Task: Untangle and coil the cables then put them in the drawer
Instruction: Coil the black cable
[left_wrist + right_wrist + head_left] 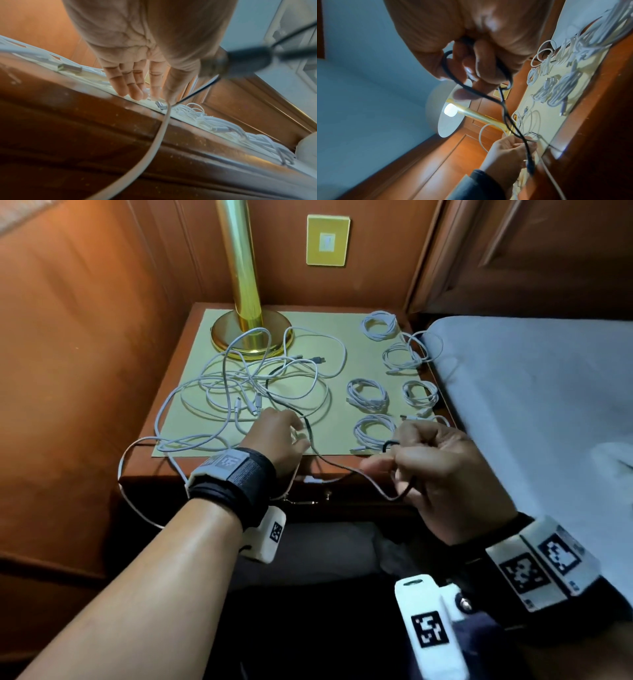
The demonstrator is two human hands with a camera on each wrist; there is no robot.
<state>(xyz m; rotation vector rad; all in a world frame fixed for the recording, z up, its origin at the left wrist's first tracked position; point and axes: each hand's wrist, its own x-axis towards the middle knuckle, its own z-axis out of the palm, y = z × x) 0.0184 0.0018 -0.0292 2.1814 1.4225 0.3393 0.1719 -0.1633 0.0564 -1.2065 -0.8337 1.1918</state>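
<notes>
My right hand (435, 470) grips a small loop of the black cable (287, 405) in front of the nightstand; the loop (506, 116) hangs from its curled fingers (481, 63). From there the black cable sags left to my left hand (281, 429) and runs into the tangle of white cables (239, 381) on the yellow mat (335, 436). The left hand's fingers (135, 83) lie fairly straight, tips on the mat's front edge, with the black cable (197, 92) passing by the thumb. Several coiled white cables (368, 393) lie on the mat's right half.
A brass lamp (251, 337) stands at the back of the wooden nightstand (154, 470). One white cable (123, 474) droops over the front left corner. The drawer front with its handle (305, 502) is below the hands. A bed (531, 405) borders the right side.
</notes>
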